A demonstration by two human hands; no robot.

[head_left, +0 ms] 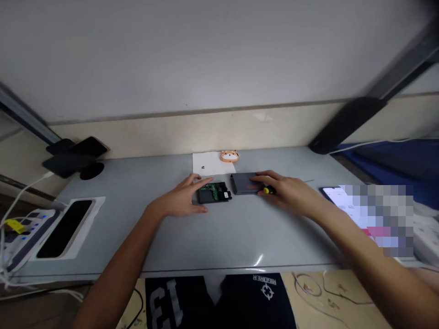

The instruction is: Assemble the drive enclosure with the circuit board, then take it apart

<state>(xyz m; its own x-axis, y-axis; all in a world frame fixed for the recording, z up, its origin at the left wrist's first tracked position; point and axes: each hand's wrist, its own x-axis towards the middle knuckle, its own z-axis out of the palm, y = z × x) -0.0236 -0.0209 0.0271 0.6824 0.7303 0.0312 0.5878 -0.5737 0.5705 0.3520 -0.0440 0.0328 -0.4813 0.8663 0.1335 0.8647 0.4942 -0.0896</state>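
Observation:
My left hand (180, 196) is at the left end of a black device with an exposed green circuit board (216, 192), lying on the grey table. Its thumb and fingers are apart on either side of that end; whether they touch it is unclear. To the right of the board lies a flat dark grey case (243, 183), with my right hand (286, 189) resting on its right end. Tucked in the right hand is a screwdriver (266, 190); its yellow handle end shows under the fingers, and a thin shaft sticks out to the right.
Behind the board, a white paper sheet (211, 161) carries tiny dark bits, probably screws, and an orange animal-faced case (229, 156). Phones lie at left (65, 228) and right (346, 205). A power strip (30, 237), a black stand (75, 157) and a black cylinder (346, 123) stand at the sides.

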